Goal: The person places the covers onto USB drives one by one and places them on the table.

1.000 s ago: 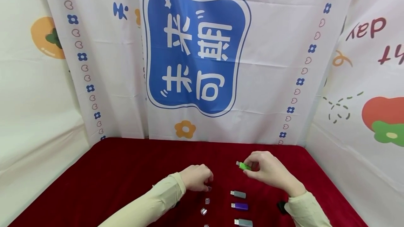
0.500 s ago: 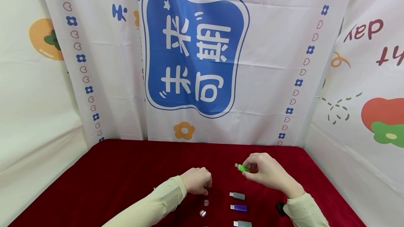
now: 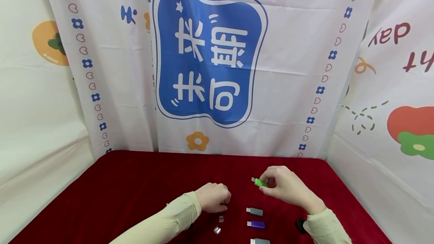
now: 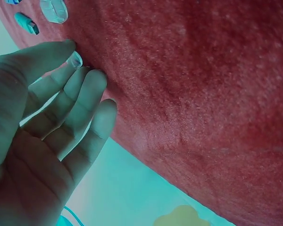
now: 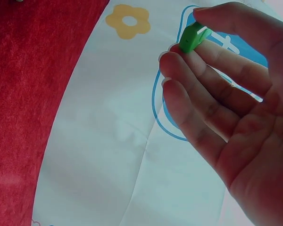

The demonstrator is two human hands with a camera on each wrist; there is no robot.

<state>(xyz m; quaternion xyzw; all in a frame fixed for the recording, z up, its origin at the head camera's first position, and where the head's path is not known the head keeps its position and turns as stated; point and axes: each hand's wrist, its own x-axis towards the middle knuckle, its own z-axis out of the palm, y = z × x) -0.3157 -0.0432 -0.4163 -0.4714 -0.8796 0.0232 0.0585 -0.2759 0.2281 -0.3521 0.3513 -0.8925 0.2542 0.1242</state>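
My right hand (image 3: 286,185) pinches a green USB flash drive (image 3: 260,183) between thumb and fingers, its metal plug pointing left, above the cloth. In the right wrist view the drive's green body (image 5: 191,38) sits at the fingertips. My left hand (image 3: 213,197) is low over the cloth; in its wrist view, thumb and index finger pinch a small clear cap (image 4: 75,60), partly hidden. Two more clear pieces, one cap (image 3: 221,219) and another tilted cap (image 3: 217,230), lie nearer me. A grey drive (image 3: 255,211), a purple drive (image 3: 256,224) and another grey drive (image 3: 260,241) form a column.
A dark red cloth (image 3: 135,183) covers the table. A black object (image 3: 300,226) lies beside the right sleeve, partly hidden. A white printed curtain (image 3: 291,67) hangs behind the table's far edge, with fabric walls at both sides.
The left hand first dips at the small clear cap, then shifts slightly right with it between the fingers. The right hand keeps holding the green drive almost still. The head view has tilted slightly.
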